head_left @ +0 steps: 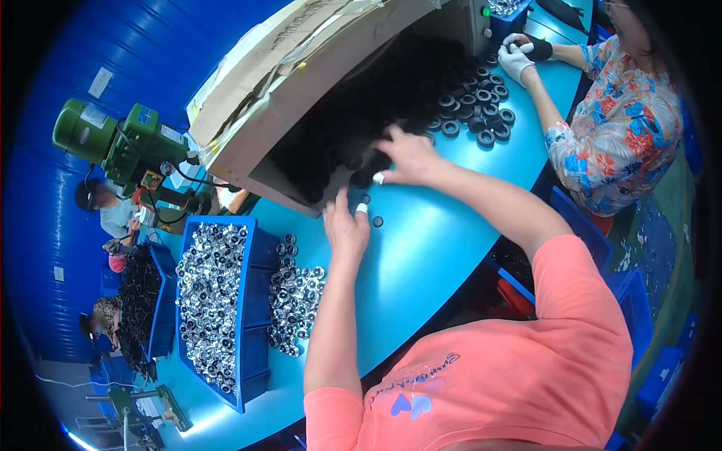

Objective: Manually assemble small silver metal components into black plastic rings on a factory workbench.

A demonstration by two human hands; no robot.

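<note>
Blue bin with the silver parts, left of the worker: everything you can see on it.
The blue bin is long, open-topped and plastic-looking, with a rim and a stepped side wall. Small shiny silver parts, many with dark centres, fill it to about the rim. It stands on the turquoise table; fisheye bending hides whether it tilts. Similar loose parts lie close along its right side. Neither the left hand nor the right hand touches it.

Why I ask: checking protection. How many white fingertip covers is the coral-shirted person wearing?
2: the left thumb's cover and the right thumb's cover; others may be hidden.
</note>
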